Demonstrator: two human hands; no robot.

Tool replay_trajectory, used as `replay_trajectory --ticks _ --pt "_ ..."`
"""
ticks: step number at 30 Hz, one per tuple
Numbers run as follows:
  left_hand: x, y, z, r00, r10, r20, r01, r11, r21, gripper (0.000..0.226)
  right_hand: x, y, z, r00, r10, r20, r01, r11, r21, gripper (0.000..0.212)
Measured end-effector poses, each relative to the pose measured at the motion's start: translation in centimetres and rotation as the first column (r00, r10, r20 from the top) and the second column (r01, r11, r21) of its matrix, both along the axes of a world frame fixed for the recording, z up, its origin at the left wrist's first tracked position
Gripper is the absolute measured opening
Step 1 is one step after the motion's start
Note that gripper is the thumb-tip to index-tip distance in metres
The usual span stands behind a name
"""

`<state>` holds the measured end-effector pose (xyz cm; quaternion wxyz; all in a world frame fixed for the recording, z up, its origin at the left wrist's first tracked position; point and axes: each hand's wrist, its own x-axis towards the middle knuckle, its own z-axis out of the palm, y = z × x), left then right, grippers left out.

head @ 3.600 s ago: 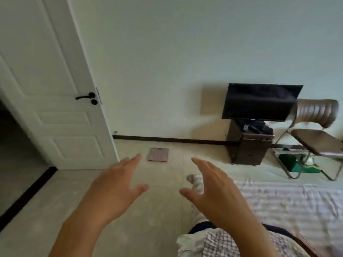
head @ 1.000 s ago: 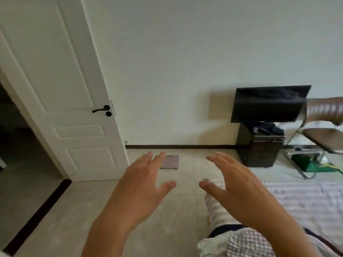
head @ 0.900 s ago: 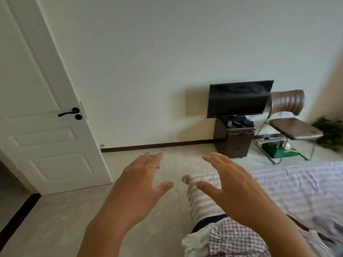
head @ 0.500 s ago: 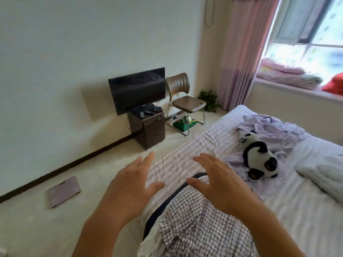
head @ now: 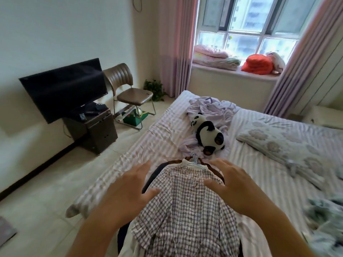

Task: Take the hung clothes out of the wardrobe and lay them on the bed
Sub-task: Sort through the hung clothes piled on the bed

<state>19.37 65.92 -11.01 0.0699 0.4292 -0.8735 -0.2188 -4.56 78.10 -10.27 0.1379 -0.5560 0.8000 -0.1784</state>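
A checked shirt (head: 187, 208) on a wire hanger (head: 194, 160) lies on the striped bed (head: 250, 164), on top of a dark garment (head: 157, 173) on its own hanger. My left hand (head: 128, 191) hovers above the shirt's left shoulder, fingers spread and holding nothing. My right hand (head: 233, 184) hovers above the right shoulder, fingers spread, also holding nothing. The wardrobe is out of view.
A panda plush (head: 207, 132) and a crumpled lilac garment (head: 211, 108) lie further up the bed, a pillow (head: 289, 145) to the right. Left of the bed stand a TV (head: 65, 88) on a dark cabinet (head: 92, 130) and a brown chair (head: 130, 93). Folded bedding (head: 215, 56) sits on the windowsill.
The view swung right from the door and wall to the bed and window. Both hands stayed raised, spread and without a hold, now above the checked shirt.
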Motion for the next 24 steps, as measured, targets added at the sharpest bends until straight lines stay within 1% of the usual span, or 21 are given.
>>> replay_trajectory --ticks 6,9,12,16,19,24 --pt "-6.2 -2.3 -2.1 0.995 -0.101 -0.002 0.101 0.994 0.031 0.079 -4.6 -0.1 -2.5 0.999 -0.051 0.014 0.050 0.997 0.061 0.060" --pt "-9.8 -4.1 -3.8 0.994 -0.113 0.010 0.112 0.992 0.065 0.077 -7.8 -1.4 -4.1 0.998 -0.062 0.028 0.059 0.995 0.086 0.060" --pt "-13.4 -6.7 -6.2 0.994 -0.108 0.030 0.105 0.990 0.092 0.074 -11.3 -3.3 -6.3 0.995 -0.073 0.066 0.066 0.993 0.101 0.055" --pt "-18.2 -10.4 -10.1 0.994 -0.102 0.036 0.094 0.979 0.180 0.058 -16.2 -6.5 -11.0 0.986 -0.116 0.117 0.101 0.986 0.130 0.055" --pt "-21.2 -13.3 -13.7 0.993 -0.094 0.073 0.074 0.969 0.234 0.055 -19.4 -9.0 -15.3 0.976 -0.160 0.146 0.134 0.976 0.174 0.057" --pt "-24.8 -18.1 -21.3 0.990 -0.044 0.131 -0.001 0.946 0.324 0.054 -23.6 -13.1 -22.7 0.962 -0.187 0.201 0.124 0.949 0.290 0.051"
